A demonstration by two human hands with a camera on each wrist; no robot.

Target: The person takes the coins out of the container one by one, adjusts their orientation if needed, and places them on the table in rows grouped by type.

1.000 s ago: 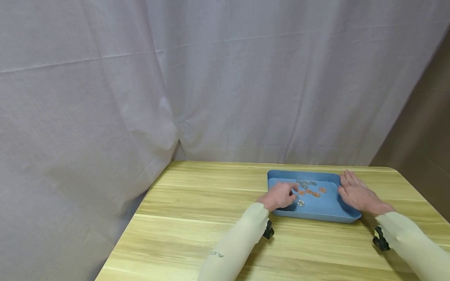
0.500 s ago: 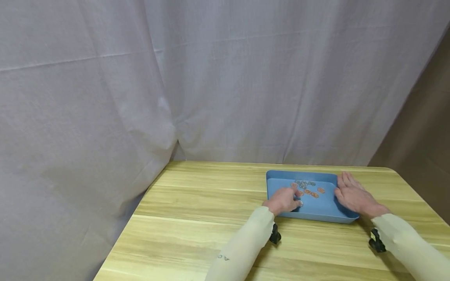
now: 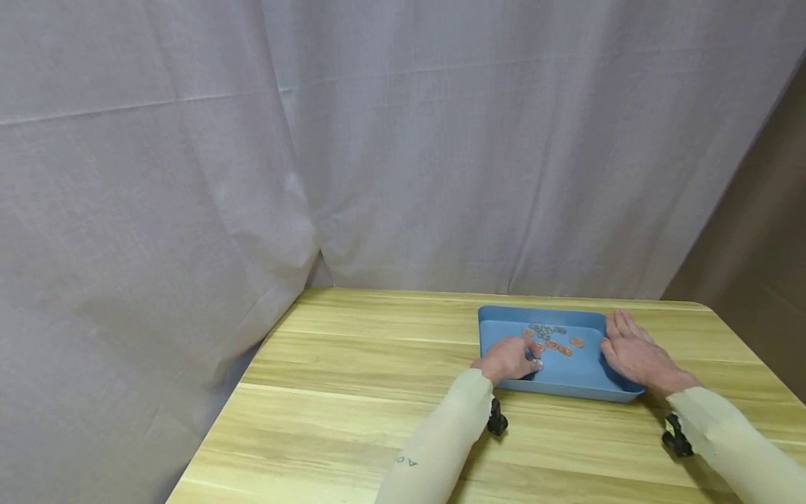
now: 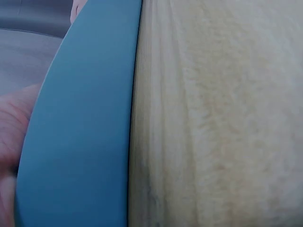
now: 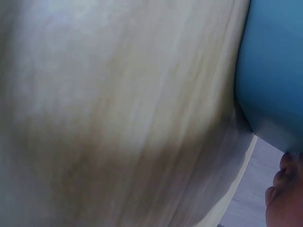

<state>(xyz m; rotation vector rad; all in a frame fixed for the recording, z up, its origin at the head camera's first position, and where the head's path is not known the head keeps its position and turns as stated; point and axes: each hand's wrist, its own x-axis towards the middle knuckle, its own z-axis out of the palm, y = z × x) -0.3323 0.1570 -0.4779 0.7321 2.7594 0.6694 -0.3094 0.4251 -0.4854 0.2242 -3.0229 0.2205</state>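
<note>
A shallow blue tray (image 3: 592, 367) holds several copper-coloured coins (image 3: 552, 345) in its middle and a cluster of silver coins (image 3: 544, 332) towards its back wall. My left hand (image 3: 508, 358) reaches over the near left side into the tray. Its thumb and bent fingers pinch a silver coin (image 3: 538, 365) near the front; part of that coin is covered. My right hand (image 3: 639, 353) rests on the tray's right end with its fingers straight. In the left wrist view, the tray's outer wall (image 4: 80, 123) hides most of the left hand.
The tray lies on a wood-grain table (image 3: 352, 392), towards its far right part. A grey curtain (image 3: 428, 154) hangs behind the table's back edge. At the far right stands a brown surface (image 3: 755, 231).
My left hand has moved right and towards the near side, from the copper coins to the silver coin at the front. The right hand stays on the tray's end.
</note>
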